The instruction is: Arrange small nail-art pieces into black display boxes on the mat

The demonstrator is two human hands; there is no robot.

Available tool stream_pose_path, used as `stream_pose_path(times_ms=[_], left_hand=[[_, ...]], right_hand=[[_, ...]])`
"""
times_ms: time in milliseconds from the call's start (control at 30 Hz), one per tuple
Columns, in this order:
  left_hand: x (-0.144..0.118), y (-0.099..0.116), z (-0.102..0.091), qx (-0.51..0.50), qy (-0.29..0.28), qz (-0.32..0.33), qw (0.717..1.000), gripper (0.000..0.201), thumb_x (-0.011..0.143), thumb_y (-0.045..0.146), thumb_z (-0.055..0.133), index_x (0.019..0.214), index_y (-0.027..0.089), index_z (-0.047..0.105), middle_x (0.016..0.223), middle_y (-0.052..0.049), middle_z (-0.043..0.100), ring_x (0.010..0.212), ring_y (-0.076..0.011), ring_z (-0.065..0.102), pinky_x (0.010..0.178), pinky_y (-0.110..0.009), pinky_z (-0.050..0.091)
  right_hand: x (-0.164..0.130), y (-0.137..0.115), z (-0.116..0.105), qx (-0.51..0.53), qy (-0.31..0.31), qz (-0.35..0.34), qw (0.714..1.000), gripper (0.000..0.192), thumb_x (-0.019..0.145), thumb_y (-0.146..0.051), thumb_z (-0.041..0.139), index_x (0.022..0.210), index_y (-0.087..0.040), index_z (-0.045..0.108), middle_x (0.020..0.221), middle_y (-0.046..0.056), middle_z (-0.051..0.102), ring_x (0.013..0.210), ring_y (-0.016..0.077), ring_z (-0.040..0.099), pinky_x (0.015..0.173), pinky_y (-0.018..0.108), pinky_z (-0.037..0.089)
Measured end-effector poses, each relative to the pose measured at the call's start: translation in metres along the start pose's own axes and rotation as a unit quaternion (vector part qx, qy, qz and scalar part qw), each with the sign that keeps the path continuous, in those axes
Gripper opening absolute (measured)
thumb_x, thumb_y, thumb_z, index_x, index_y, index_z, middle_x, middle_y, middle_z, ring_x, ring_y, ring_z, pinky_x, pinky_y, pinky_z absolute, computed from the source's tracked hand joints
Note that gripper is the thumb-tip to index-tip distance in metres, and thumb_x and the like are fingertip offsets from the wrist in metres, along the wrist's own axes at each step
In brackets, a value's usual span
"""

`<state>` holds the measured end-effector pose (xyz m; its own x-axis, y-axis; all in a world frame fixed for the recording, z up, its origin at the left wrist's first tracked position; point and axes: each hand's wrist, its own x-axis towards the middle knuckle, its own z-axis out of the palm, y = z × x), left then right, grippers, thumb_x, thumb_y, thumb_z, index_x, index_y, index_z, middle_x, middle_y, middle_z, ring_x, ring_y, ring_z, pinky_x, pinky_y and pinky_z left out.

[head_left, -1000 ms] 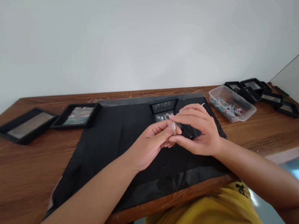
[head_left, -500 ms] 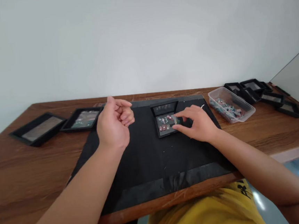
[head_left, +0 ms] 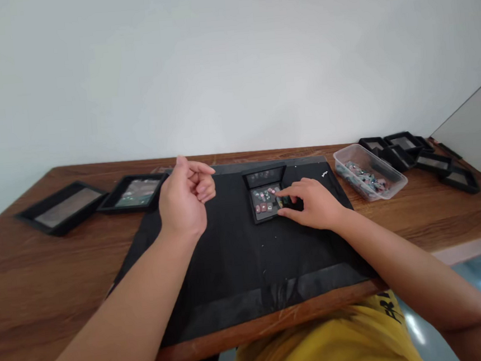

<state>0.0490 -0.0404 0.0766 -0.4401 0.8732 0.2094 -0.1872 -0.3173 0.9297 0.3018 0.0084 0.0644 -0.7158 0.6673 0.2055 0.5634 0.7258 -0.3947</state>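
Observation:
A small black case (head_left: 254,220) stands on the black mat with its lid raised at the back. Inside lie several rows of small decorated pieces (head_left: 263,207) that look like press-on nails, some dark red, others pink and green. My right hand (head_left: 312,201) reaches over the case's right side. Its index fingertip is at the pieces and its thumb at the front edge, with a gap between them; something greenish shows under the fingers. My left hand (head_left: 183,201) is raised over the mat's left part, fingers curled in. Whatever they may hold is hidden.
A clear plastic tub (head_left: 395,189) of small packets stands right of the mat (head_left: 230,260). Several black cases (head_left: 432,161) are piled behind it. Two black frame-like boxes (head_left: 62,230) lie at left. A small white scrap (head_left: 324,173) is near the mat's back right.
My right hand has lowered slightly onto the case, and the pale piece seen between its finger and thumb no longer shows there. My left hand has hardly moved.

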Motion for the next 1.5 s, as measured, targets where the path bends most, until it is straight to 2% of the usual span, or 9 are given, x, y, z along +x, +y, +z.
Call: stream_pose_path(times_ms=[367, 567, 700, 833, 1000, 1133, 1300, 1500], left_hand=[[-0.0021, 0.0003, 0.0051, 0.017, 0.011, -0.004, 1.0, 0.05, 0.094, 0.064, 0.067, 0.067, 0.022, 0.063, 0.052, 0.005, 0.028, 0.049, -0.0115, 0.022, 0.053, -0.033, 0.012], [-0.0045, -0.0032, 0.0063, 0.037, 0.0, 0.001, 0.999, 0.051, 0.096, 0.065, 0.064, 0.069, 0.022, 0.064, 0.052, 0.005, 0.029, 0.049, -0.0118, 0.024, 0.052, -0.033, 0.015], [-0.0042, -0.0017, 0.0066, 0.043, 0.0, 0.008, 0.999, 0.053, 0.094, 0.068, 0.065, 0.069, 0.022, 0.064, 0.051, 0.006, 0.03, 0.048, -0.0118, 0.024, 0.05, -0.033, 0.015], [-0.0055, 0.0006, 0.0087, 0.037, 0.001, 0.006, 0.999, 0.05, 0.092, 0.067, 0.07, 0.071, 0.021, 0.065, 0.051, 0.006, 0.032, 0.047, -0.011, 0.024, 0.05, -0.032, 0.015], [-0.0068, -0.0001, 0.0103, 0.043, -0.006, 0.015, 0.999, 0.047, 0.091, 0.066, 0.071, 0.076, 0.022, 0.066, 0.051, 0.006, 0.034, 0.047, -0.0114, 0.026, 0.049, -0.032, 0.016], [-0.0069, -0.0019, 0.0098, 0.051, -0.013, 0.024, 0.998, 0.047, 0.094, 0.063, 0.07, 0.074, 0.021, 0.067, 0.051, 0.006, 0.035, 0.047, -0.0112, 0.027, 0.05, -0.032, 0.017], [-0.0086, -0.0019, 0.0095, 0.057, -0.019, 0.027, 0.998, 0.047, 0.096, 0.061, 0.069, 0.072, 0.021, 0.069, 0.052, 0.005, 0.035, 0.049, -0.0113, 0.029, 0.051, -0.033, 0.019], [-0.0099, 0.0004, 0.0099, 0.064, -0.022, 0.032, 0.997, 0.047, 0.095, 0.061, 0.07, 0.07, 0.021, 0.07, 0.051, 0.004, 0.037, 0.05, -0.0123, 0.032, 0.051, -0.033, 0.02]], right_hand=[[0.0037, 0.0029, -0.0029, 0.016, -0.021, 0.001, 1.0, 0.038, 0.092, -0.038, 0.084, 0.122, -0.015, 0.082, 0.084, 0.005, 0.073, 0.082, 0.0201, 0.062, 0.086, 0.036, 0.044], [0.0042, 0.0045, -0.0021, 0.04, -0.015, -0.015, 0.999, 0.043, 0.091, -0.035, 0.086, 0.129, -0.017, 0.08, 0.086, 0.005, 0.074, 0.083, 0.02, 0.063, 0.088, 0.036, 0.046], [0.0023, 0.0045, -0.0053, 0.04, -0.012, -0.03, 0.999, 0.033, 0.09, -0.035, 0.087, 0.119, -0.02, 0.083, 0.085, 0.004, 0.075, 0.081, 0.0189, 0.062, 0.085, 0.034, 0.044], [-0.0001, 0.0022, -0.0092, 0.02, -0.019, -0.036, 0.999, 0.012, 0.097, -0.025, 0.077, 0.106, -0.022, 0.086, 0.082, 0.004, 0.078, 0.08, 0.0187, 0.061, 0.078, 0.033, 0.037], [-0.0016, 0.0009, -0.0094, -0.016, -0.031, -0.055, 0.998, 0.012, 0.098, -0.02, 0.076, 0.1, -0.024, 0.086, 0.08, 0.003, 0.078, 0.081, 0.0191, 0.06, 0.075, 0.033, 0.032], [-0.0008, 0.0024, -0.0068, -0.018, -0.028, -0.061, 0.998, 0.014, 0.1, -0.018, 0.073, 0.101, -0.025, 0.086, 0.086, 0.004, 0.079, 0.081, 0.0184, 0.061, 0.076, 0.033, 0.035], [0.0014, 0.0024, -0.0034, -0.005, -0.035, -0.051, 0.998, 0.015, 0.102, -0.02, 0.071, 0.105, -0.024, 0.086, 0.089, 0.004, 0.079, 0.081, 0.018, 0.062, 0.079, 0.033, 0.037], [0.0018, -0.0038, -0.0027, -0.016, -0.032, -0.037, 0.999, 0.015, 0.102, -0.021, 0.072, 0.106, -0.023, 0.086, 0.089, 0.005, 0.078, 0.086, 0.0197, 0.06, 0.078, 0.034, 0.034]])
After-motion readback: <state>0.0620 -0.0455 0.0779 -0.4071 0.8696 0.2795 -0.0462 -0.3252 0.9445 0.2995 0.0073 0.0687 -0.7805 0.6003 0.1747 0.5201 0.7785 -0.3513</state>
